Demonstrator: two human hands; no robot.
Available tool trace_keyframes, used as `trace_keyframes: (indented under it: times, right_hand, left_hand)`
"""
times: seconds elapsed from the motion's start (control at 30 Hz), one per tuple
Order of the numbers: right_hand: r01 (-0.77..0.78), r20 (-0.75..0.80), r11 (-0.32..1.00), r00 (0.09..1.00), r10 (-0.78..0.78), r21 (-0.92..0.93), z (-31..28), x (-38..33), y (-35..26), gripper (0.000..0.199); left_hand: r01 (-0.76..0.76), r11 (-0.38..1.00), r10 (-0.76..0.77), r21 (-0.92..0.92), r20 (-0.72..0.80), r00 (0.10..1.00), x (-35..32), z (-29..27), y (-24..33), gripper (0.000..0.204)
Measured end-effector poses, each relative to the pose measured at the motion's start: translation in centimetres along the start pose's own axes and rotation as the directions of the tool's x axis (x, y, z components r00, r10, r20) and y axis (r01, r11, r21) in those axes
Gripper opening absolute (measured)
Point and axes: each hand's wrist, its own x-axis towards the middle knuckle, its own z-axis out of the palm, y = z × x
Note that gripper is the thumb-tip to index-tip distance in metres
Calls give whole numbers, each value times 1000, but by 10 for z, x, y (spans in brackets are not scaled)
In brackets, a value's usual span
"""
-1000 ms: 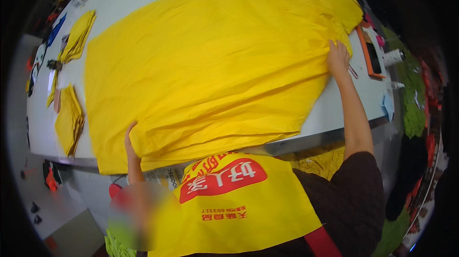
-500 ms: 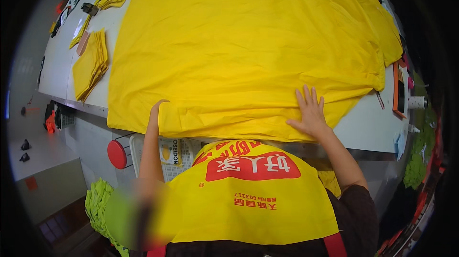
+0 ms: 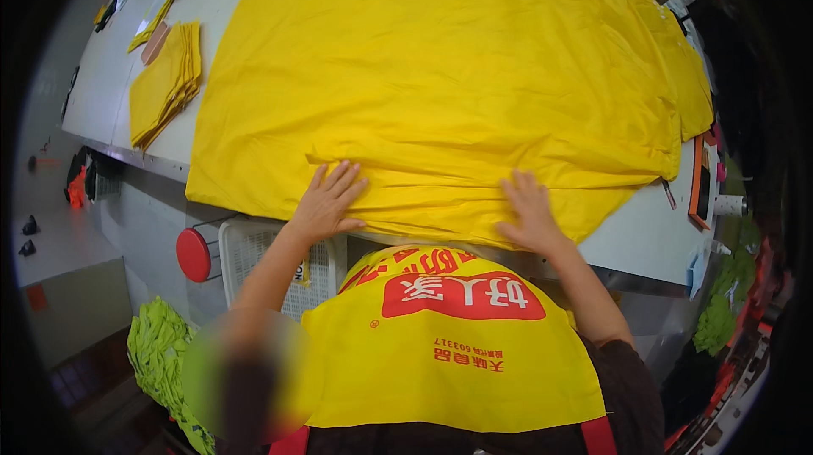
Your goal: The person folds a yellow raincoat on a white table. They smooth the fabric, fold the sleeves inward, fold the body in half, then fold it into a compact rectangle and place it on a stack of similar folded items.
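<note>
A large yellow cloth (image 3: 423, 74) lies spread over the white table, with creases and a loose fold along its near edge. My left hand (image 3: 329, 203) rests flat on this fold, fingers spread, left of the middle. To the right, my right hand (image 3: 530, 211) lies on the same near edge, fingers stretched out and pointing away from me. Neither hand grips the cloth. At its right side the cloth is gathered, and a further yellow piece (image 3: 688, 74) lies beside it.
A stack of folded yellow cloth (image 3: 168, 82) lies at the table's left. An orange-edged box (image 3: 700, 180) and a thread cone (image 3: 730, 205) are at the right edge. Below the table stand a white basket (image 3: 246, 256) and a red stool (image 3: 193, 255); green cloth (image 3: 161, 362) is heaped lower left.
My left hand has moved right from the cloth's near-left part and now lies flat with spread fingers. My right hand has shifted slightly left and down. The whole view has tilted a little.
</note>
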Motion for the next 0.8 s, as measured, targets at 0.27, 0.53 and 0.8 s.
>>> trace_keyframes:
  times: [0.27,0.53,0.8]
  right_hand:
    - [-27,-171,909,984,-49,-415,-23,-106,86,53]
    - [88,-278,970,949,-150,-226,-33,-83,92,40]
    - [86,-175,986,978,-111,-143,-87,-89,74,42]
  left_hand:
    - [426,902,-413,76,-143,900,-103,13,-79,61]
    - [598,773,-531,211,-301,792,-128,32,-94,56]
    - [611,782,-491,126,-479,727,-158,46,-109,39]
